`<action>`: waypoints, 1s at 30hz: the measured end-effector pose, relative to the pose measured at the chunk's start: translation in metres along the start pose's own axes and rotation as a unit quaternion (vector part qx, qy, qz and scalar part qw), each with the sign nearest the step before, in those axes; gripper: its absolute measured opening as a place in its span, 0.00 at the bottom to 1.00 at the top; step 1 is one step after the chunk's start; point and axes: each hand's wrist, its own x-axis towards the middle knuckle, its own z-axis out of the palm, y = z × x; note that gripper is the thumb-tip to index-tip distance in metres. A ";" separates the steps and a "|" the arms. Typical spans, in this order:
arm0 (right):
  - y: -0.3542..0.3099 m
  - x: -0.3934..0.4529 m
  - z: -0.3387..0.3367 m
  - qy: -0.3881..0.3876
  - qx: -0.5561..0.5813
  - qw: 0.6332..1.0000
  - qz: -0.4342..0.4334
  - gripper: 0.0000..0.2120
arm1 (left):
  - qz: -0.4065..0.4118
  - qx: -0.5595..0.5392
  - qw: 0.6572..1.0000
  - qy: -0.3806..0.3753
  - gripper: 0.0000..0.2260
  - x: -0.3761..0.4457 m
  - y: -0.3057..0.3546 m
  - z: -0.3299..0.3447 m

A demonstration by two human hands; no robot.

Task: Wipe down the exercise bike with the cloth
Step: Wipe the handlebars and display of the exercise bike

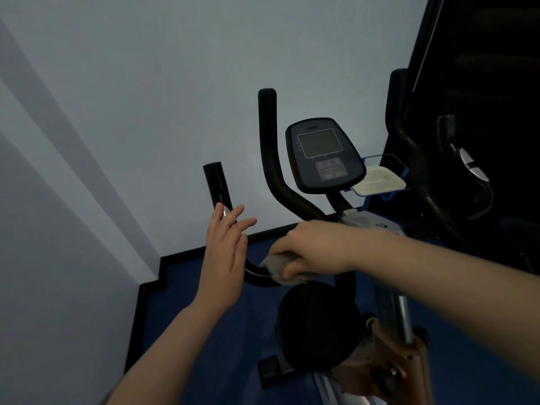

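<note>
The exercise bike [325, 159] stands in front of me, with a dark console, black curved handlebars and a black saddle [317, 325] below. My right hand [304, 248] grips a grey cloth [280, 268] and presses it onto the lower bend of the left handlebar [257, 276]. My left hand [226, 247] is held up with straight fingers beside the upright end of that handlebar [216, 185]; whether it touches the bar is unclear.
A pale wall fills the left and back, meeting blue floor [204, 293] with a black skirting. A white tray in a clear holder [380, 178] hangs right of the console. Another dark machine [467, 159] stands close at right.
</note>
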 end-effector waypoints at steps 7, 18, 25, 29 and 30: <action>-0.013 0.017 0.005 -0.002 -0.001 1.000 0.022 0.12 | -0.006 -0.003 1.000 0.024 0.14 0.000 -0.002 0.004; -0.015 0.015 0.012 0.029 0.041 0.997 0.052 0.13 | -0.013 -0.006 1.000 0.019 0.15 -0.001 0.001 0.001; -0.013 -0.017 0.025 0.106 0.056 0.992 0.024 0.20 | -0.001 0.026 0.999 -0.018 0.15 -0.003 -0.001 -0.006; -0.012 -0.022 0.030 0.127 0.051 0.990 0.029 0.21 | -0.005 0.042 0.999 -0.021 0.14 -0.003 0.002 -0.007; -0.011 -0.020 0.030 0.129 0.042 0.990 0.035 0.20 | -0.009 0.046 0.999 -0.020 0.13 -0.002 0.005 -0.007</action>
